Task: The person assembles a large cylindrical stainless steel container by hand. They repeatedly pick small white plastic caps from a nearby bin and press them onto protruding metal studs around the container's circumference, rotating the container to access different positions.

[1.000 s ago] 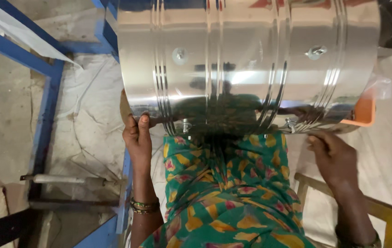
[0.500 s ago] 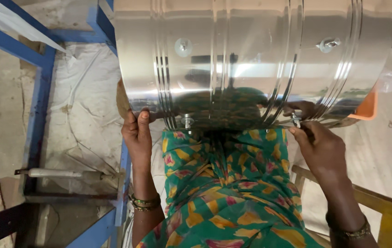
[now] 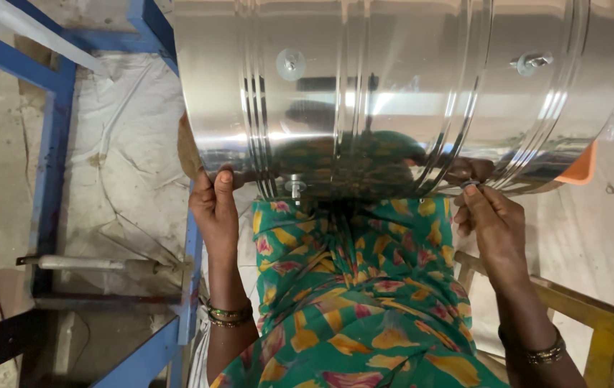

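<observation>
Two bare hands work at the lower edge of a large shiny ribbed steel drum (image 3: 407,86), which lies on its side and fills the upper centre and upper right of the frame. At centre left the left hand (image 3: 215,210) grips the drum's near rim — thumb up against the metal, fingers curled out of sight behind it. At centre right the right hand (image 3: 490,223) has its fingertips pinched together on a small metal fastener (image 3: 469,184) at the drum's lower right edge. Bolts with washers (image 3: 291,65) stud the drum's side, one at upper centre and another toward the upper right. Below the drum, a green patterned cloth with yellow and pink shapes (image 3: 350,287) covers the person's lap at bottom centre. Along the left side runs a blue painted metal frame (image 3: 52,144) — an orange plastic piece (image 3: 580,169) shows under the drum at right.
</observation>
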